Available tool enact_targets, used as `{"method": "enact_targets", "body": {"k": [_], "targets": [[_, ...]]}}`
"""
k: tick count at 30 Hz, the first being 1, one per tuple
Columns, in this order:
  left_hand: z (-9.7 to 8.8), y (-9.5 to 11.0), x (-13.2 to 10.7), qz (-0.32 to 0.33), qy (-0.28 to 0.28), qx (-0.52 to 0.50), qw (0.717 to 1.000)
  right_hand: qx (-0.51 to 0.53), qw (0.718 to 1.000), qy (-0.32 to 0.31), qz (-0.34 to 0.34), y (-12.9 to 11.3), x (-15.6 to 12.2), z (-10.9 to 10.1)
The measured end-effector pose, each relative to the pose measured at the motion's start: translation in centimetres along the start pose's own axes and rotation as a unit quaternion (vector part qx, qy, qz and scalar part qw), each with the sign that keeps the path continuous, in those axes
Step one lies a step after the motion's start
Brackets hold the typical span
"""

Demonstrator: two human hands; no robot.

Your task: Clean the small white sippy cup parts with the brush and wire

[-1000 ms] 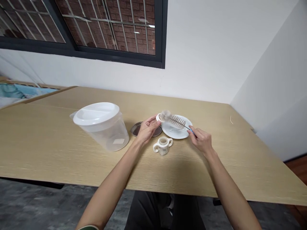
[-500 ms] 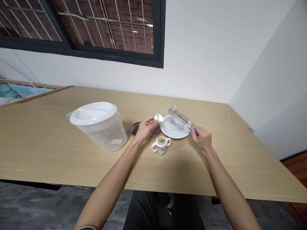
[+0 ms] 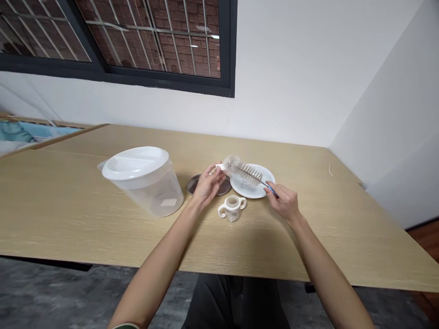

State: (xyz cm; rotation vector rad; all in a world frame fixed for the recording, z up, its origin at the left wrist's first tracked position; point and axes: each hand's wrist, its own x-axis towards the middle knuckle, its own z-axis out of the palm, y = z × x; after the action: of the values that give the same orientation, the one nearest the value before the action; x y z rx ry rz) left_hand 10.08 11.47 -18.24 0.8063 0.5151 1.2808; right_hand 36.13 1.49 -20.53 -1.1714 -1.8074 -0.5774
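My left hand [image 3: 207, 185] pinches a small white cap [image 3: 219, 167] above the table. My right hand [image 3: 284, 201] grips the blue handle of a bottle brush [image 3: 245, 171], whose fluffy tip touches the cap. The brush lies across a white plate [image 3: 260, 189]. A small white two-handled cup [image 3: 232, 208] stands in front, between my hands. A round metal lid [image 3: 195, 184] lies just under my left hand.
A clear plastic pitcher with a white lid [image 3: 142, 178] stands tilted at the left. The wooden table [image 3: 68, 214] meets white walls at the back and right. A second table edge [image 3: 51, 137] and a dark-framed window are at the far left.
The brush was lifted away from the cap half a second ago; its tip is now back against the cap. My left hand turned the cap slightly.
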Motion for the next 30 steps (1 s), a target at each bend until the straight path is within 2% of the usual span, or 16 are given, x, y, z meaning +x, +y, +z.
{"method": "enact_targets", "body": {"k": [4,7,10,14,18,21,24,27,30], "targets": [[-0.41,0.04,0.08,-0.011,0.011,-0.005,1.0,-0.052,0.998,0.01,0.015,0.26,-0.05,-0.02],[-0.42,0.05,0.0,-0.01,0.01,-0.011,1.0,-0.027,0.998,0.036,0.04,0.35,0.08,-0.37],[-0.15,0.14,-0.23,-0.007,-0.014,-0.017,1.0,0.013,1.0,0.016,0.022,0.17,0.16,-0.5],[0.0,0.28,-0.37,-0.001,-0.054,0.001,0.999,-0.023,1.0,-0.001,0.016,0.35,0.11,-0.32],[-0.13,0.06,-0.22,0.004,-0.044,0.019,0.999,-0.02,0.998,0.036,0.046,0.54,0.17,-0.46],[-0.17,-0.21,-0.12,0.002,-0.038,0.027,0.999,0.018,0.999,0.019,0.028,0.25,0.14,-0.4],[-0.21,-0.32,-0.11,0.001,-0.04,0.028,0.999,-0.012,1.0,-0.001,0.01,0.14,0.01,-0.04],[-0.15,-0.22,-0.19,0.005,-0.041,0.02,0.999,-0.059,0.997,0.022,0.033,0.34,-0.01,0.05],[0.04,-0.06,-0.32,0.002,-0.049,0.007,0.999,-0.027,0.998,0.032,0.051,0.3,0.1,-0.22]]}}
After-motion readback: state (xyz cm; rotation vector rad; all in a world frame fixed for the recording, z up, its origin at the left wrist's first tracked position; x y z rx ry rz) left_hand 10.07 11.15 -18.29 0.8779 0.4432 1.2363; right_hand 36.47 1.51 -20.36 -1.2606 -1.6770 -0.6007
